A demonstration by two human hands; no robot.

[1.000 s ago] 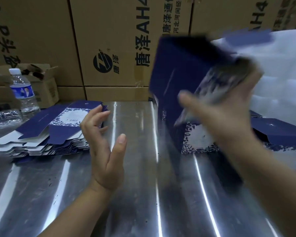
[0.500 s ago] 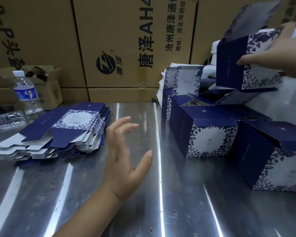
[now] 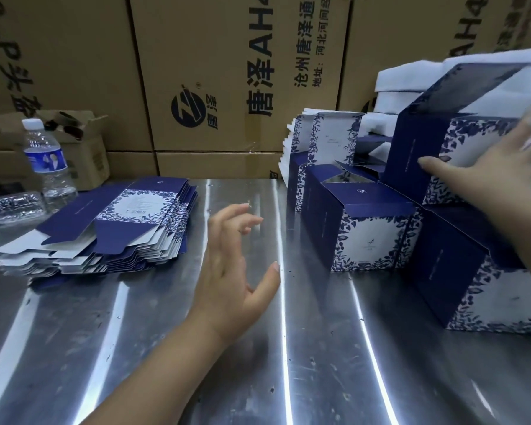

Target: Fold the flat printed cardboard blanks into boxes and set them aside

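Observation:
A stack of flat navy-and-white printed blanks (image 3: 105, 228) lies at the left of the steel table (image 3: 258, 363). Folded boxes stand at the right: one in the middle (image 3: 359, 228), one nearer me (image 3: 472, 271), and a third (image 3: 436, 148) set on top of them with its lid flap up. My right hand (image 3: 485, 179) lies against that top box with fingers spread, thumb on its navy side. My left hand (image 3: 233, 271) hovers over the table's middle, fingers relaxed, holding nothing.
A water bottle (image 3: 48, 161) and a small open carton (image 3: 83, 148) stand at the back left, with crumpled clear plastic (image 3: 10, 207) beside them. Large brown shipping cartons (image 3: 227, 72) wall off the back. White foam sheets (image 3: 411, 81) pile up behind the boxes.
My right hand has carried the folded box rightward and set it down on top of the other boxes, with fingers now spread. My left hand drifted slightly toward the centre.

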